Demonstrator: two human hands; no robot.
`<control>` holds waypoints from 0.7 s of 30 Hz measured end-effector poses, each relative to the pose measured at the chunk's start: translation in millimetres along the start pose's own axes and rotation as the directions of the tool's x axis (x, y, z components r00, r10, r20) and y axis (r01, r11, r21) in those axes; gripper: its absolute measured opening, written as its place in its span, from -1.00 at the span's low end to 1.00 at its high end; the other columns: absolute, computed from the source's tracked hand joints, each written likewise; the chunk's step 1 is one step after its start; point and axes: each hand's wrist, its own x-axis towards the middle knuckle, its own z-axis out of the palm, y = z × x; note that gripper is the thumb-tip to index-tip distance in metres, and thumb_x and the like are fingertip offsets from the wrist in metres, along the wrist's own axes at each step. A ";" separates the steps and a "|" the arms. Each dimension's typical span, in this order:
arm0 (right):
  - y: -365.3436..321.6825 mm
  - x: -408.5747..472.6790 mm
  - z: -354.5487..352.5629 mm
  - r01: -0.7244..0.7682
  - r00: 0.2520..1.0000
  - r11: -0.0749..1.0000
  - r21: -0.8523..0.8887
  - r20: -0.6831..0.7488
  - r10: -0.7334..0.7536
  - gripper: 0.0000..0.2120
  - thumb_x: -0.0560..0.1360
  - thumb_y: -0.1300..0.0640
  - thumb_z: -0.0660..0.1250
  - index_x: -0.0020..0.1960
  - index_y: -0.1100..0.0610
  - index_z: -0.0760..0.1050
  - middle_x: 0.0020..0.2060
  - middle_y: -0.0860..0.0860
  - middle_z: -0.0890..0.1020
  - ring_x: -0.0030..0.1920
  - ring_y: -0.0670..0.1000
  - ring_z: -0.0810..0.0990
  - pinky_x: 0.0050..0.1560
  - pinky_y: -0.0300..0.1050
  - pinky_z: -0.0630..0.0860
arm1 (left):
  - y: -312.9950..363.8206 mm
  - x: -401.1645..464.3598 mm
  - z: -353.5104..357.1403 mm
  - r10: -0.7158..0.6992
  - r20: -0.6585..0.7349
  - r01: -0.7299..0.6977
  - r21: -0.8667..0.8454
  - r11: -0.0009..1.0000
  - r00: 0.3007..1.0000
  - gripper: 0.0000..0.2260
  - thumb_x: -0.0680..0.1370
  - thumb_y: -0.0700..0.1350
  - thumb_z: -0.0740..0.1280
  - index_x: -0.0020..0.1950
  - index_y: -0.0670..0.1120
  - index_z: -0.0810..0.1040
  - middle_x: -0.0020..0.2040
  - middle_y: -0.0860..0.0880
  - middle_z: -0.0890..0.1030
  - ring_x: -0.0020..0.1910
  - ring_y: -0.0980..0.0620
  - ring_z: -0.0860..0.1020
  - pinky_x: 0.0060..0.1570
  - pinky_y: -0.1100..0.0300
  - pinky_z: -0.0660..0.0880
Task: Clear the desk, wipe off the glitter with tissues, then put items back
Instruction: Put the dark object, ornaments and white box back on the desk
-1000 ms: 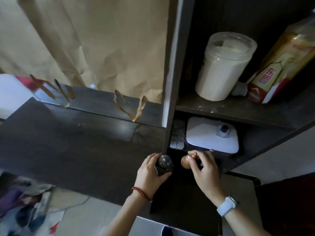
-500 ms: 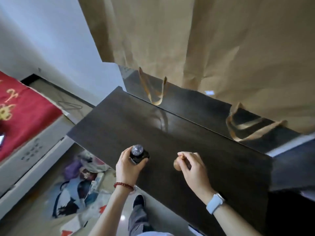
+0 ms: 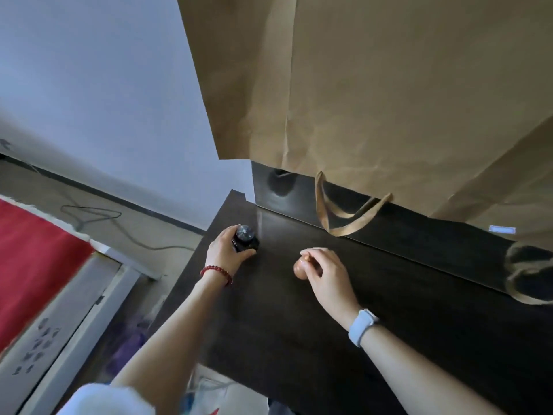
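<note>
Dark desk (image 3: 344,324), mid-frame: a small black-based globe ornament (image 3: 245,239) is gripped by the left hand (image 3: 226,253); a brown wooden piece (image 3: 300,269), half hidden, is pinched by the right hand (image 3: 327,275).

The left hand (image 3: 225,252) covers the near side of a small dark ornament with a glass ball (image 3: 245,240), so its base is only partly seen. The right hand (image 3: 326,274) hides most of a small brown wooden object (image 3: 300,269); its shape cannot be told. The brown paper bag (image 3: 374,94) runs off the top and right edges. Things on the floor (image 3: 131,345) under the dark desk (image 3: 299,339) are blurred beyond naming. The red cloth (image 3: 33,265) is cut by the left edge.
</note>
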 end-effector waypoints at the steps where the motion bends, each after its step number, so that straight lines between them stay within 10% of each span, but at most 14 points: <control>1: -1.9 8.6 4.9 -0.002 1.000 1.000 -0.009 -0.001 0.002 -0.86 0.44 0.26 0.32 -0.01 0.22 0.55 -0.05 0.08 0.61 0.00 0.07 0.53 0.06 -0.41 0.26 | -0.6 12.0 -1.6 0.010 0.019 -0.010 0.001 1.000 1.000 -0.46 0.29 -0.12 0.53 0.23 -0.10 0.47 0.23 -0.07 0.55 0.22 -0.07 0.49 0.26 0.10 0.38; 21: -3.0 48.8 24.1 -0.036 0.995 0.998 -0.049 -0.097 0.031 -0.86 0.45 0.28 0.33 0.01 0.23 0.54 -0.04 0.09 0.60 0.01 0.05 0.53 0.02 -0.13 0.46 | -3.9 87.6 -13.4 0.080 0.290 -0.110 0.092 0.990 0.954 -0.31 0.40 -0.29 0.41 0.45 -0.07 0.18 0.38 -0.12 0.32 0.25 -0.19 0.42 0.29 0.05 0.35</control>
